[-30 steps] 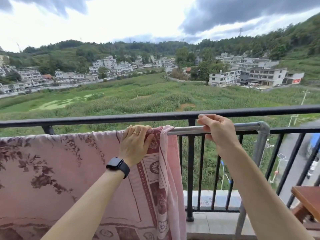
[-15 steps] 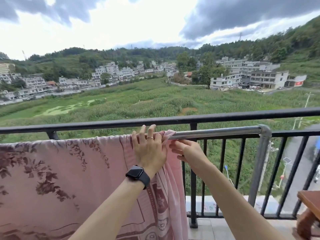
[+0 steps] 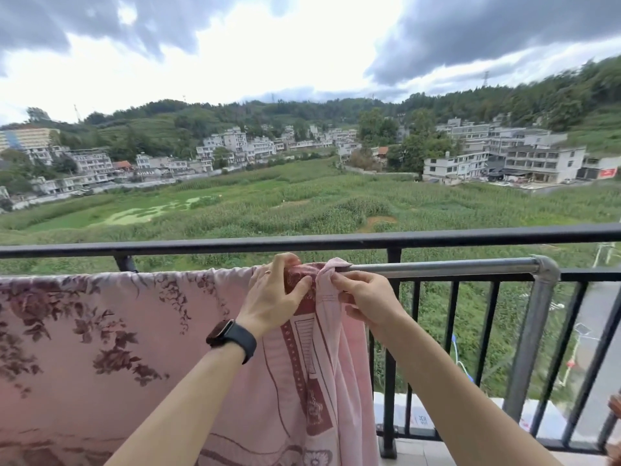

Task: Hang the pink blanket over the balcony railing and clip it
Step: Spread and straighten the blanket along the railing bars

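Note:
The pink blanket, printed with dark red flowers and a patterned border, hangs over the silver metal bar that runs just inside the black balcony railing. My left hand, with a black watch on the wrist, pinches the blanket's top edge on the bar. My right hand pinches the bunched right edge of the blanket right beside it. No clip is visible in either hand.
The silver bar bends down at an elbow joint into a post on the right. Black vertical bars stand below the railing. A brown wooden object shows at the lower right edge. Fields and houses lie far beyond.
My right hand left the bare bar on the right and came to the blanket's right edge, now pinching it. My left hand went from resting on top to gripping the fabric.

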